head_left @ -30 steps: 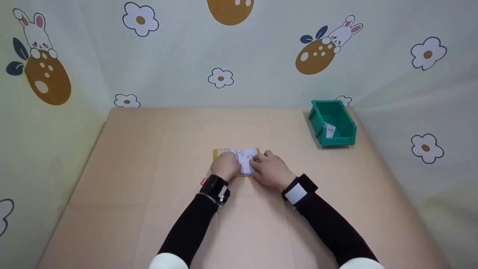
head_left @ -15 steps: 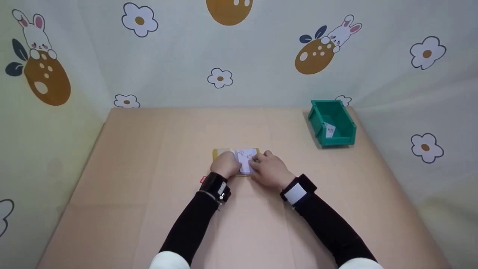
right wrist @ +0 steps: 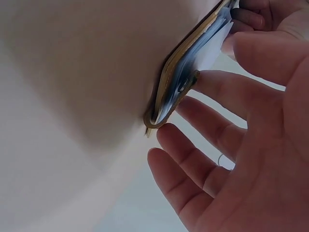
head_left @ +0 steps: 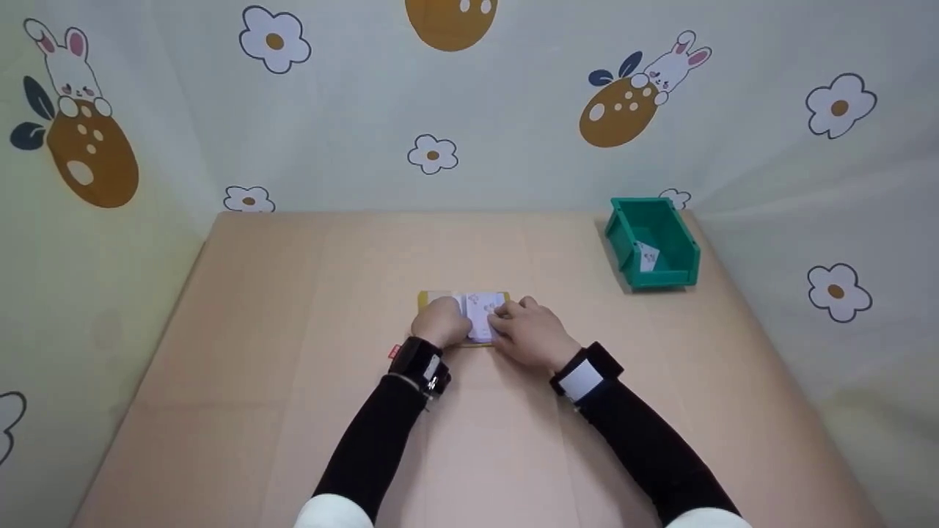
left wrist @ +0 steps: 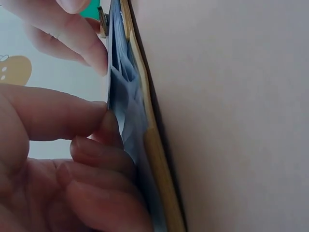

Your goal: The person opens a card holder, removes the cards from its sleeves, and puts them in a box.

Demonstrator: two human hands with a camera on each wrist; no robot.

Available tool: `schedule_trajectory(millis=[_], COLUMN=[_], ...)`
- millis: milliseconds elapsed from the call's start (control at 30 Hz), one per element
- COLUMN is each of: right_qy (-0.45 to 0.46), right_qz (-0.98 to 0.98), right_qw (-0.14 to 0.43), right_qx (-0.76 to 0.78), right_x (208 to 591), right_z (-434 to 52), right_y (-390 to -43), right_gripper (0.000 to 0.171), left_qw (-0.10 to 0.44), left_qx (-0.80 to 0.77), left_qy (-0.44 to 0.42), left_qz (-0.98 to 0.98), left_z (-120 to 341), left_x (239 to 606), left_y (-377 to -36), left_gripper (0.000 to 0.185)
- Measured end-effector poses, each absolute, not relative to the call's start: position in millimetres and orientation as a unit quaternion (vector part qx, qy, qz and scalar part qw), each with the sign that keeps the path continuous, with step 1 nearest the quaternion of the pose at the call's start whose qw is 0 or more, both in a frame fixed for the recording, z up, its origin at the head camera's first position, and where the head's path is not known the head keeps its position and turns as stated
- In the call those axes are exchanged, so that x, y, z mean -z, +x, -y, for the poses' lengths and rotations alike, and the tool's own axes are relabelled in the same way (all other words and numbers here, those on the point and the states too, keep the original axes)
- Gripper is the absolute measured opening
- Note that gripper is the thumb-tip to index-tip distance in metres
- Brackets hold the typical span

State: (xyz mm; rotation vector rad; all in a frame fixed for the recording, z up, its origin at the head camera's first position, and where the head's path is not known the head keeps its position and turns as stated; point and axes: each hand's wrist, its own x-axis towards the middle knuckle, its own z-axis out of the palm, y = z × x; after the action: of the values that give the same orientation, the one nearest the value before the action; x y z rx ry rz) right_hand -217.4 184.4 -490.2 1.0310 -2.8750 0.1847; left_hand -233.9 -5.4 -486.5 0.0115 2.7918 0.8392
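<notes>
At the centre of the counter [head_left: 293,330], a thin white paper [head_left: 484,317] is pinched on a yellow board [head_left: 429,299] by the curled left hand [head_left: 440,323], its edge touched by the relaxed, spread right hand [head_left: 532,334]; light and easily creased, it is judged best gripped at an edge

No legible text, nos. or brand marks; prints on the cards [head_left: 484,314] too small to read.
</notes>
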Motion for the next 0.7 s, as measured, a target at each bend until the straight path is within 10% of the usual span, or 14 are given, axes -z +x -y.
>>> schedule_trajectory(millis=[700], right_qy=[0.335], right_qz=[0.941], right_qw=[0.021], right_qx=[-0.039], right_x=[488.1], right_z=[-183.6], right_y=[-218.1], right_gripper=[0.036], left_qw=[0.167], left_qx=[-0.411], left_qy=[-0.056], left_qz=[-0.894], left_z=[13.4], left_x=[493.5], left_y=[-238.7], left_gripper=[0.014])
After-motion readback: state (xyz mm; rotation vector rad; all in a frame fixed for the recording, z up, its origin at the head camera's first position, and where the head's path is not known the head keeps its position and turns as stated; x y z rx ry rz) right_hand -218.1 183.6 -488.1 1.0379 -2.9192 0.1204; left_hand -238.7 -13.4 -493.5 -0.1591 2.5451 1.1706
